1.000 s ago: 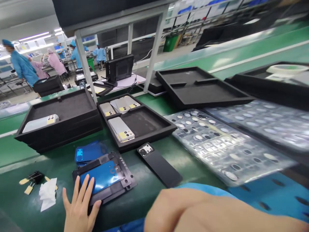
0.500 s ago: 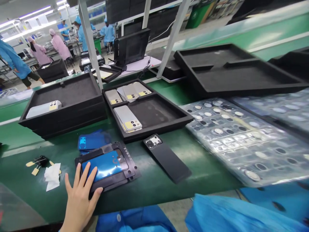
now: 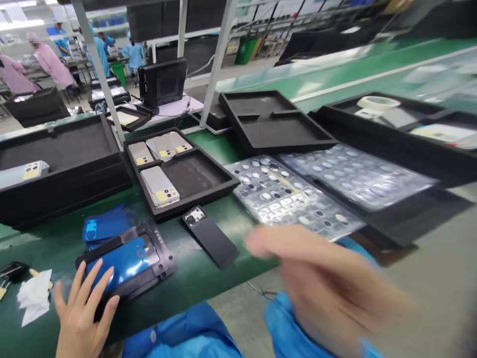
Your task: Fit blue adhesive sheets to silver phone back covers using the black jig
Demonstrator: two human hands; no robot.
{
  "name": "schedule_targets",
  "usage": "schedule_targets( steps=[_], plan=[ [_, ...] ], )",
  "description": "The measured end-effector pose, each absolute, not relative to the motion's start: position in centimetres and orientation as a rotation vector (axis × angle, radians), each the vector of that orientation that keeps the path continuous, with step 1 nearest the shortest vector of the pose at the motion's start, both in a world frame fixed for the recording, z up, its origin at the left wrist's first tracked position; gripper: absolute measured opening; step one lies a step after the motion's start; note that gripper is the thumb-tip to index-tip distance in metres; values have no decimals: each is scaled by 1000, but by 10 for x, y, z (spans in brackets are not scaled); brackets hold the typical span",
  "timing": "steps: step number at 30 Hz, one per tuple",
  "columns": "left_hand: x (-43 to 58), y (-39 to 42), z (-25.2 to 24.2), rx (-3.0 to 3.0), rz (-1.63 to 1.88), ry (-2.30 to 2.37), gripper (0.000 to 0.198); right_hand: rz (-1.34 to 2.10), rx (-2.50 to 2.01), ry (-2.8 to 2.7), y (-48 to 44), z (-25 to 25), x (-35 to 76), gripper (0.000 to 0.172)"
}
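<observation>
My left hand (image 3: 80, 315) lies flat, fingers spread, on the near corner of a black jig (image 3: 156, 266) that holds a blue-filmed phone back cover (image 3: 121, 261). My right hand (image 3: 324, 283) is blurred in front of the green bench edge, close to the camera; I cannot see whether it holds anything. A black phone back cover (image 3: 210, 238) lies face down just right of the jig. Behind the jig rests another blue-filmed cover (image 3: 106, 223).
A black foam tray (image 3: 208, 191) with several silver back covers sits behind the jig. Another tray (image 3: 63, 179) stands at left. Clear blister sheets of camera lenses (image 3: 290, 196) lie at right. A white wipe (image 3: 35, 296) and clips lie at far left. People work in the background.
The camera view has swung, shifting everything leftward. My right hand has come up into view, blurred by motion. My left hand stays on the jig.
</observation>
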State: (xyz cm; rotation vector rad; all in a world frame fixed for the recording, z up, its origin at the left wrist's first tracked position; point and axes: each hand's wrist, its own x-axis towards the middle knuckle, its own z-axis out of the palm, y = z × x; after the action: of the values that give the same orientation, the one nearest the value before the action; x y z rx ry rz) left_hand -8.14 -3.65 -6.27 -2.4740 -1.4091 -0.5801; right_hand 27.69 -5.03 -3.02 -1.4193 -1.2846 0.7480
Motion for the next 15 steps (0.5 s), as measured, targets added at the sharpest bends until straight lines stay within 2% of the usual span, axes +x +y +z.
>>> schedule_targets(
  steps=[3, 10, 15],
  plan=[
    [-69, -36, -48, -2521, -539, -1301, 40, 634, -1502, -1416, -32, -64, 271, 26],
    [-59, -41, -52, -2430, -511, -1355, 41, 460, -1740, -1384, -35, -165, 275, 72],
    [-65, -44, -70, -2438, -414, -1485, 48, 497, -1760, -1371, -40, -176, 278, 74]
  ],
)
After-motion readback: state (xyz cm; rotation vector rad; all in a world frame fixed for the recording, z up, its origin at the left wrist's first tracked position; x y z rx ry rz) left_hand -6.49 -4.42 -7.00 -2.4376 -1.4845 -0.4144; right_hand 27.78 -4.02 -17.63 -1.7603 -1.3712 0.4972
